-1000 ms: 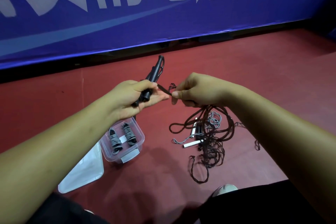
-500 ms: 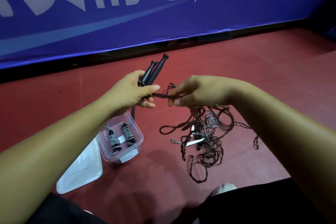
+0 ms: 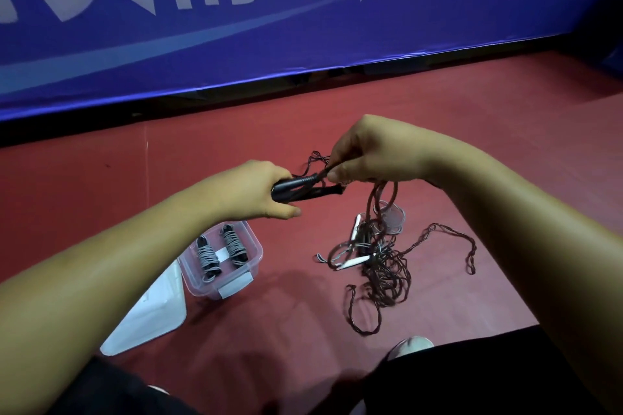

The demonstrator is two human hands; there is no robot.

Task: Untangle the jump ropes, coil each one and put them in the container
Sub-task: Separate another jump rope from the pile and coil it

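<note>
Left hand (image 3: pixel 259 192) curled round two black handles (image 3: pixel 303 190), held side by side, tips pointing right; right hand (image 3: pixel 371 152) pinches the dark cord (image 3: pixel 373 204) just at the handle tips, thumb and forefinger closed on it. From there the cord drops to a loose tangle (image 3: pixel 384 273) on the red floor (image 3: pixel 505 152), mixed up with a white-handled rope (image 3: pixel 354 261). Clear container (image 3: pixel 199 283) sits left of the heap, lid (image 3: pixel 148 317) off beside it, two grey ropes (image 3: pixel 208 258) coiled inside. Judged: two ropes stowed, the dark one barely begun with most of its length in the heap, at least one more to free, coil and box
</note>
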